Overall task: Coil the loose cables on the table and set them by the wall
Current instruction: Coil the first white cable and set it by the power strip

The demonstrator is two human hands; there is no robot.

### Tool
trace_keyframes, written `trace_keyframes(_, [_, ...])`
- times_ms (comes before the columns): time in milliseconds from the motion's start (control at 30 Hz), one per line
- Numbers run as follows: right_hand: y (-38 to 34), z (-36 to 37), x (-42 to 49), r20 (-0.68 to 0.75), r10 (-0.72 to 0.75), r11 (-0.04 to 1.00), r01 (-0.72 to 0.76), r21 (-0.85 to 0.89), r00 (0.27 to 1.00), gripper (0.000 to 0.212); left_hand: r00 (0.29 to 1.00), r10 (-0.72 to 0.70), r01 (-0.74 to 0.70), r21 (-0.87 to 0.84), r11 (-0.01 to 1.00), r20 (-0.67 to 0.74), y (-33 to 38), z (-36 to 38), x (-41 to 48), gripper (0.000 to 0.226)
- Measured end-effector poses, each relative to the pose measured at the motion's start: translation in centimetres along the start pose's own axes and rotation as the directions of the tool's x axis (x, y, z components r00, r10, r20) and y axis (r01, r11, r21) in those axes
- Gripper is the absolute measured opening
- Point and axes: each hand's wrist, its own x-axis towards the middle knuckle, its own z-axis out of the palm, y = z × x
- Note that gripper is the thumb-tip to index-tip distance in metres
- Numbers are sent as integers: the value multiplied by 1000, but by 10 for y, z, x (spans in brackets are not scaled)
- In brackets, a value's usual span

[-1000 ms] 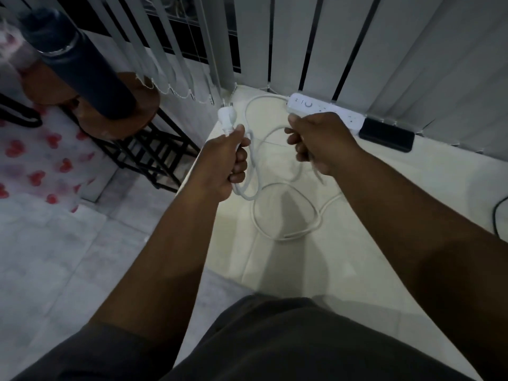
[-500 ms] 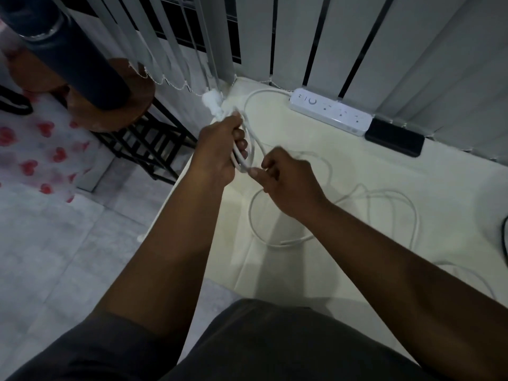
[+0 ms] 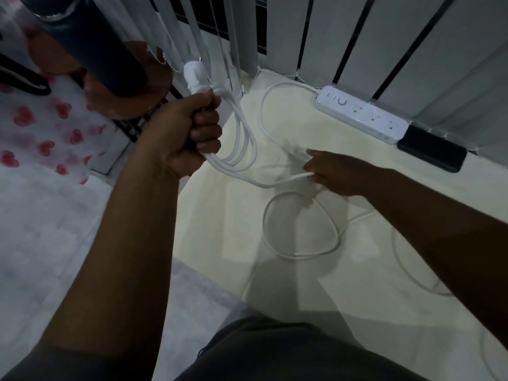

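Note:
A white cable (image 3: 299,254) lies in loose loops on the cream table (image 3: 220,243) and runs to a white power strip (image 3: 360,114) at the far edge by the blinds. My left hand (image 3: 187,133) is fisted around several gathered loops of that cable, with the white plug (image 3: 193,75) sticking up above my fist. My right hand (image 3: 335,171) is low over the table to the right, pinching the free run of the cable that leads from the coil.
A black flat device (image 3: 431,152) lies next to the power strip. Vertical blinds (image 3: 357,37) line the far side. Left of the table stand a dark bottle (image 3: 90,42) on a round brown stool (image 3: 132,86) and a heart-patterned cloth (image 3: 41,138).
My left hand has gathered more loops and lifted up and left. My right hand slid right along the cable, away from the left hand, drawing the run taut.

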Motion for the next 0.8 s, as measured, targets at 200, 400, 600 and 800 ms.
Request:
trace_keyframes(200, [-4,-57,34,-161,112,964,-68,259,980,33,996,-46,54,105,993,-76,-13,-11,7,25])
trace_keyframes(400, [-39,-93,84,-357,384,852,-177,493,852,31,974,-52,73,90,993,-222,-43,1,34,21])
trace_keyframes(600, [-74,-107,104,-157,494,580,-189,793,855,26,918,-150,114,-120,986,-366,-69,19,82,28])
trace_keyframes(800, [-84,-94,86,-295,407,661,-56,748,864,26,907,-67,-62,-290,955,-415,-70,30,113,42])
